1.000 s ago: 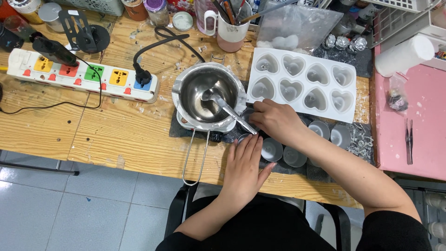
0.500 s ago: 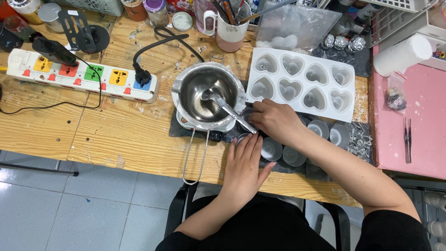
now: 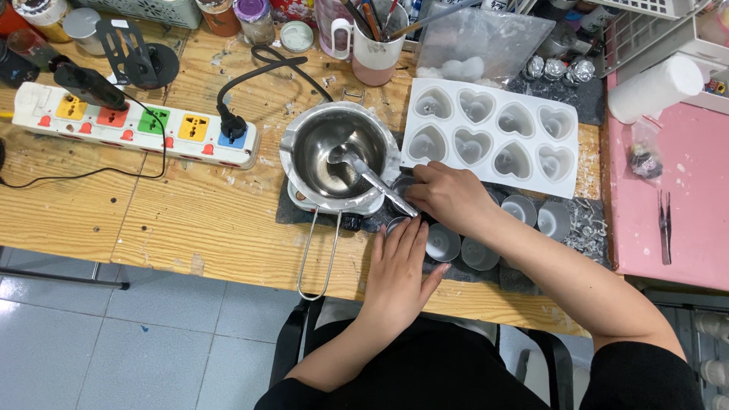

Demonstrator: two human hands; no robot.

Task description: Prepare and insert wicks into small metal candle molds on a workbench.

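Mid-step at the small metal cups: left hand (image 3: 401, 267) flat, fingers together, steadying one tealight cup (image 3: 396, 225) beside the melting pot (image 3: 339, 158), right hand (image 3: 448, 196) curled over another, grip hidden; next, presumably careful placing.

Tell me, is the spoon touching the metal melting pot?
Touching. The head view shows the spoon with its bowl lying inside the metal pot and its handle resting across the pot's rim toward the right hand.
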